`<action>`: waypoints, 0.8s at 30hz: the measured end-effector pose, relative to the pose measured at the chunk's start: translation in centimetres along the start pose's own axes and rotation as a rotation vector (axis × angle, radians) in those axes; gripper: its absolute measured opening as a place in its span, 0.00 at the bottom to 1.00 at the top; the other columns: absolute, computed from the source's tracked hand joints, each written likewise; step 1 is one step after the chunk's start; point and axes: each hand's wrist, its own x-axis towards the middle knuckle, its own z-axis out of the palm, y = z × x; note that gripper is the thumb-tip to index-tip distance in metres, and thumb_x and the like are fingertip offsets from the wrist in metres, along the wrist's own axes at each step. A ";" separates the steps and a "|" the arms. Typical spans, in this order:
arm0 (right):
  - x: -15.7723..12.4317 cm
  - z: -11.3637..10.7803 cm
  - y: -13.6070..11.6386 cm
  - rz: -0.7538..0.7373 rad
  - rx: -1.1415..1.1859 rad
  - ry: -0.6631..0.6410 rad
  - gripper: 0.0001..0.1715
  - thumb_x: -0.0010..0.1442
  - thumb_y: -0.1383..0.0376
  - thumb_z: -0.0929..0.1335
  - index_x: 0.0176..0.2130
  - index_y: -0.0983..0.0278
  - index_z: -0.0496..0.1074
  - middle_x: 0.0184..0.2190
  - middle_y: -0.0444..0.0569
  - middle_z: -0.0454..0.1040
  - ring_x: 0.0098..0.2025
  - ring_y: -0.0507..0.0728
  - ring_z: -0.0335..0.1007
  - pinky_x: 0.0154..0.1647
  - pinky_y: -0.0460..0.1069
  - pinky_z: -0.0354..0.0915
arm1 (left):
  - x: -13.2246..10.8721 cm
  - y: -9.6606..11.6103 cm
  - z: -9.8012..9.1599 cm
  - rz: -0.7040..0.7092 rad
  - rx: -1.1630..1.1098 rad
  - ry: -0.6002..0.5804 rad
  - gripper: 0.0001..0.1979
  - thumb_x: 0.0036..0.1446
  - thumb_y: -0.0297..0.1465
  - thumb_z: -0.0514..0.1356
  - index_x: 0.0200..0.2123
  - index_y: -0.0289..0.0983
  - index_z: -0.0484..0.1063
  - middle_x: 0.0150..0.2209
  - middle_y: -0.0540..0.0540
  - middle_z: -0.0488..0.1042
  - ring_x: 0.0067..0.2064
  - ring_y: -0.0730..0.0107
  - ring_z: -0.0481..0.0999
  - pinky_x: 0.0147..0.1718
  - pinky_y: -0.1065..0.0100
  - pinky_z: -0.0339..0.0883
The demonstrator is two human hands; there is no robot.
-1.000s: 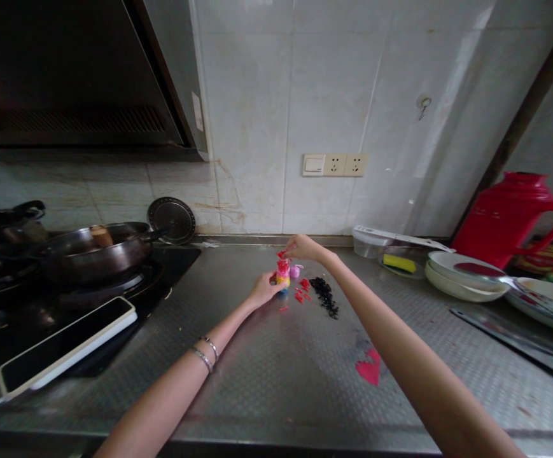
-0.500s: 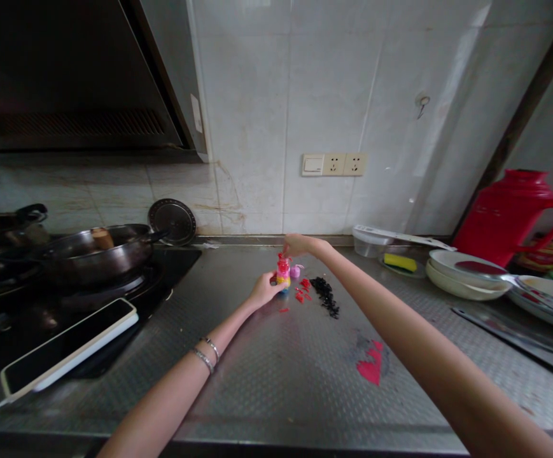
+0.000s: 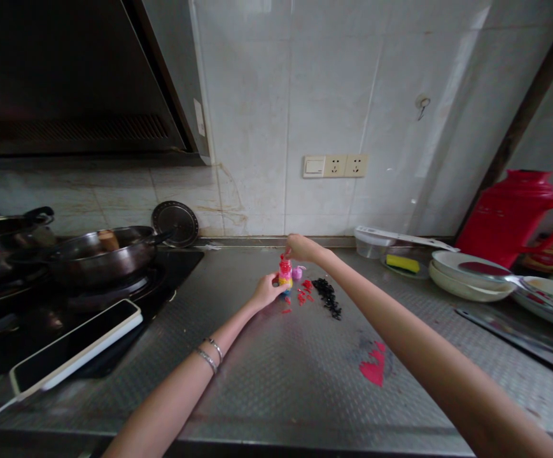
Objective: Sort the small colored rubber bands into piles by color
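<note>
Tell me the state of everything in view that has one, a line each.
Left hand: gripping the jar
Right hand: at the jar's mouth
Jar: upright, layered with colours
Red pieces: scattered
Black pieces: heaped
Phone: screen up, dark
Pan: uncovered
Metal disc: standing on edge
Red jug: upright

On the desk (image 3: 238, 375), jar (image 3: 285, 271) stood centre; scraps (image 3: 326, 295) lay to its right; bowls (image 3: 467, 290) farther right, flask (image 3: 503, 219) behind them; pan (image 3: 99, 259) sat on the stove (image 3: 174, 270), left

Wide lane up the patterned grey metal counter (image 3: 276, 381), between bare left forearm (image 3: 175, 394) and bare right forearm (image 3: 424, 356), but small red scraps (image 3: 307, 284) and shiny black bits (image 3: 326, 296) clutter the far end!
</note>
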 end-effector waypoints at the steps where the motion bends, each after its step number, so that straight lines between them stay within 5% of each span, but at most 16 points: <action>1: -0.1 0.1 0.1 0.026 0.018 0.002 0.10 0.47 0.64 0.69 0.32 0.65 0.76 0.32 0.53 0.75 0.33 0.54 0.71 0.30 0.42 0.62 | 0.0 0.1 0.0 -0.005 0.007 0.003 0.18 0.46 0.33 0.61 0.41 0.32 0.70 0.40 0.40 0.74 0.39 0.64 0.73 0.41 0.65 0.64; 7: -0.2 0.5 0.6 0.129 0.117 -0.021 0.11 0.47 0.61 0.69 0.32 0.62 0.76 0.30 0.50 0.76 0.32 0.54 0.70 0.27 0.42 0.61 | -0.1 0.2 -0.1 -0.013 0.027 0.005 0.17 0.46 0.33 0.60 0.41 0.32 0.70 0.39 0.42 0.75 0.38 0.65 0.73 0.41 0.65 0.64; 18: -0.2 0.7 1.3 -0.099 0.125 0.014 0.10 0.49 0.69 0.66 0.31 0.66 0.76 0.32 0.52 0.75 0.34 0.53 0.70 0.35 0.43 0.62 | -0.2 0.5 -0.2 -0.021 0.021 0.001 0.16 0.46 0.33 0.60 0.40 0.33 0.70 0.38 0.42 0.74 0.38 0.65 0.73 0.41 0.65 0.64; 24: -0.6 0.4 1.4 -0.085 0.149 0.099 0.09 0.47 0.68 0.68 0.31 0.64 0.76 0.35 0.50 0.74 0.39 0.54 0.68 0.39 0.43 0.61 | -0.1 0.5 -0.1 -0.028 0.033 0.002 0.17 0.45 0.33 0.60 0.40 0.32 0.70 0.38 0.42 0.74 0.38 0.64 0.72 0.41 0.65 0.64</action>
